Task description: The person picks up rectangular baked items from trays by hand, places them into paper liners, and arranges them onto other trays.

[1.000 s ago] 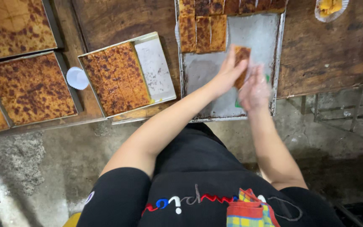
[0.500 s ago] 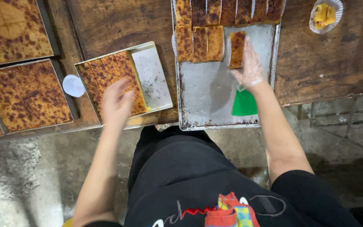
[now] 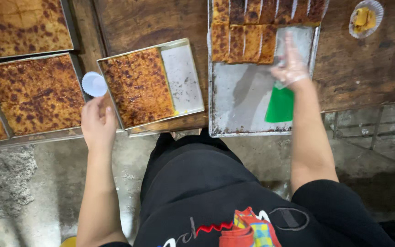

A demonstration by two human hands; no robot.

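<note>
The wooden table (image 3: 152, 18) carries everything, and on it the biggest thing before me is the large metal tray (image 3: 243, 100), bare in its near half, with rows of cut brown cake pieces (image 3: 248, 41) across its far end. Next to it, more to my left, stands the smaller tray (image 3: 184, 77) with an uncut slab of cake (image 3: 136, 87) that fills most of it; further left are more full trays (image 3: 33, 91). My right hand (image 3: 289, 68), in a thin clear glove, lies over the large tray just beside the last cut piece of the near row, the fingers spread and loose, and the grip has nothing inside it. A green scraper (image 3: 280, 104) lies on the tray just under my wrist. My left hand (image 3: 98, 123) is near the small white paper cup (image 3: 94, 84), which lies at the table edge between the trays; the fingertips touch or almost touch it, I cannot tell which, and the grip is not closed on it. I judge the cup very light and soft, easy to crush, so I would pinch its rim gently. The cake pieces look soft and crumbly, better supported from below and the sides.
</note>
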